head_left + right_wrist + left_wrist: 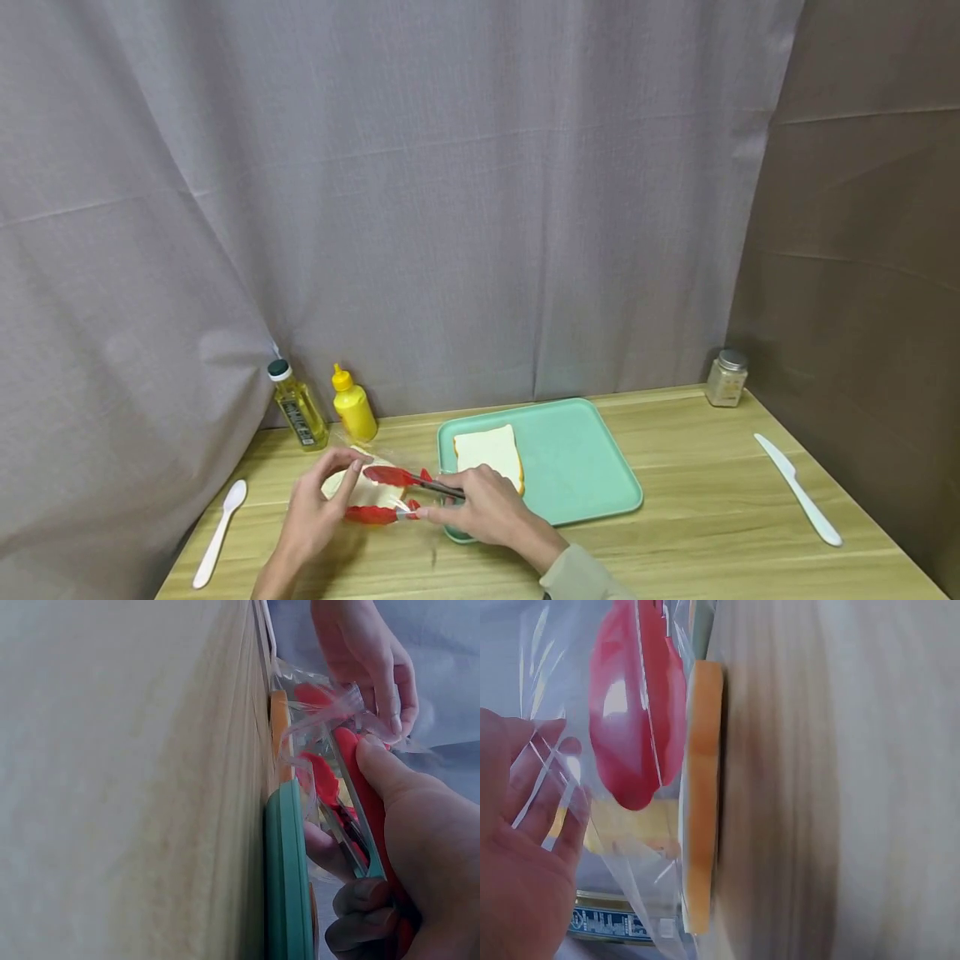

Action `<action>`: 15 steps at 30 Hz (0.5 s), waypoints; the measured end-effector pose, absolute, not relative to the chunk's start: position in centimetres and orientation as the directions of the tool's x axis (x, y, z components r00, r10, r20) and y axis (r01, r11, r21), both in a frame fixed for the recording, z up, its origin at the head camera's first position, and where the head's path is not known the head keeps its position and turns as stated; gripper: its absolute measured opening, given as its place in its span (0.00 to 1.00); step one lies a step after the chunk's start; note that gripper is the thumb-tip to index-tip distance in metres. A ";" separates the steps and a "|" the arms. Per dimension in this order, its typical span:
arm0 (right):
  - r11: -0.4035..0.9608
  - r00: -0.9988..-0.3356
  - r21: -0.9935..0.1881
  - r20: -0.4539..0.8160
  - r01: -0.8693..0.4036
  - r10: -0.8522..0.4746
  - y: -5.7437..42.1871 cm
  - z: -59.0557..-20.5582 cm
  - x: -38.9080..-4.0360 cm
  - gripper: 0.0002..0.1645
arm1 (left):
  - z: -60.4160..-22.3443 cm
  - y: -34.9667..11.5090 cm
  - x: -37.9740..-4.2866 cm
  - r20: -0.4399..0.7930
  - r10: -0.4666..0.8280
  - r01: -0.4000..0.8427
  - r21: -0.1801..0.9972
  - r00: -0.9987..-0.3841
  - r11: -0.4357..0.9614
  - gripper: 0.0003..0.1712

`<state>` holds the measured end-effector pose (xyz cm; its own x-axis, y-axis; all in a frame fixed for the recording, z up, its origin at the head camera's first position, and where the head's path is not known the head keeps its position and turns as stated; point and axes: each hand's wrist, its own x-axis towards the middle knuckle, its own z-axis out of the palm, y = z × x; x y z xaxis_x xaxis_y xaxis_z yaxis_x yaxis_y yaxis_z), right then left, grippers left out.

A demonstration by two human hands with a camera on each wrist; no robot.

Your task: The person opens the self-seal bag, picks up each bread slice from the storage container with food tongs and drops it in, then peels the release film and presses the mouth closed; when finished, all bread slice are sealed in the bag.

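Note:
My right hand (491,508) grips a pair of red-tipped tongs (364,799), whose arms stand apart. The red heads of the tongs reach into a clear plastic bag (641,877) and overlap a slice of bread (381,493) inside it. In the left wrist view the orange crust (703,795) of this slice lies low, along the wooden table. My left hand (311,504) pinches the bag's film between thumb and fingers. Just right of the bag, another bread slice (486,450) lies on the left part of a green tray (577,467).
An oil bottle (302,412) and a yellow squeeze bottle (354,408) stand at the back left. A white spoon (219,533) lies at the left edge. On the right are a seasoning jar (727,379) and a white knife (798,490). Grey curtains (480,208) hang behind the table.

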<state>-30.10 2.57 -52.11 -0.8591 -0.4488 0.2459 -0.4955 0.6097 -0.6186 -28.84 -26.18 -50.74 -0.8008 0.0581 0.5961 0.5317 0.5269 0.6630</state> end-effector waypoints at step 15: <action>0.629 -0.859 -0.586 0.319 -0.511 -0.401 3.4 -52.0 -30.2 0.35 | -50.9 -26.4 -28.9 0.606 0.051 0.518 0.629 -0.794 0.579 0.16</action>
<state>-30.21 3.39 -51.96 -0.8588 -0.4011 0.3189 -0.5112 0.6288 -0.5858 -28.85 -26.36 -50.92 -0.7935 0.0507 0.6064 0.5180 0.5792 0.6294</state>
